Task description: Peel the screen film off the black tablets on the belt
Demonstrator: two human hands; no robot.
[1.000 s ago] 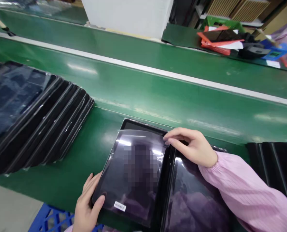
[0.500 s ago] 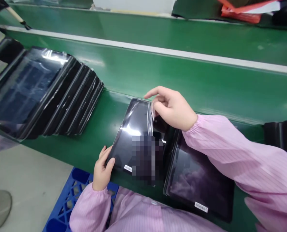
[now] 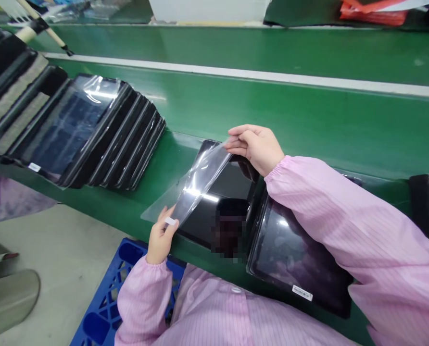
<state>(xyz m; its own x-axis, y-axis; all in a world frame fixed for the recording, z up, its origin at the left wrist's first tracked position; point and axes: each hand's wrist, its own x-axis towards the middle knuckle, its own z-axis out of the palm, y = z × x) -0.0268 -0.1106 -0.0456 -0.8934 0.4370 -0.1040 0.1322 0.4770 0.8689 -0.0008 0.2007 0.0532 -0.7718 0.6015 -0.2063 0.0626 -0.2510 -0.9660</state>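
A black tablet-like screen panel (image 3: 236, 179) lies in front of me on the green bench, its bare glass glossy. Over its left side a clear protective film (image 3: 199, 179) is lifted and folded. My right hand (image 3: 259, 148) pinches the film's upper corner above the panel's far edge. Lower left, my left hand (image 3: 160, 240) is closed on the film's near end, its thumb by a small white label (image 3: 170, 221); whether it also grips the panel's edge I cannot tell. Just to the right lies another panel (image 3: 294, 254) with a white label, partly under my right sleeve.
Overlapping black panels (image 3: 81, 129) lean in a long row at the left. More dark pieces (image 3: 427, 204) stand at the far right. A white strip (image 3: 218, 72) runs along the green bench (image 3: 326, 120). Below is a blue plastic pallet (image 3: 102, 307). A gloved hand holding a brush (image 3: 52, 36) shows top left.
My right hand has drawn the film up and leftward off the panel, baring most of the glass. My left hand now holds the film's near end. The view has shifted slightly.
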